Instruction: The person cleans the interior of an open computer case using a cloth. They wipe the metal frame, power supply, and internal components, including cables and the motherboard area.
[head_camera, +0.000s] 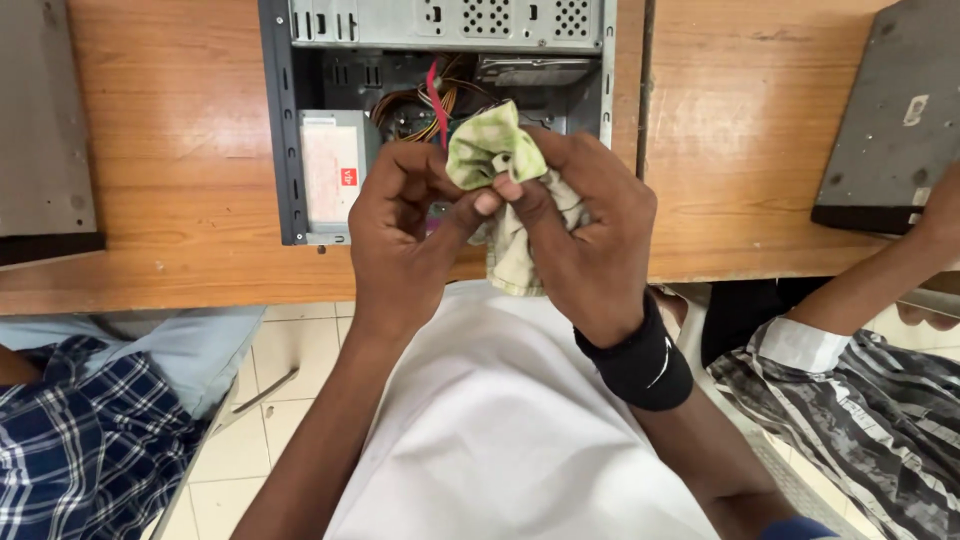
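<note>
Green-mottled, crumpled cotton cloth (497, 160): I see it pinched between both hands above the worktop's near edge. Left hand (410, 225) grasps its lower fold with fingertips; right hand (585, 235), black wristband, clenches the rest. Behind: open grey metal computer case (330, 60) on the brown wooden worktop (170, 150)

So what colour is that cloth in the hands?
The cloth is pale green with whitish, yellowish blotches, seen in the head view, held by both hands.
</note>
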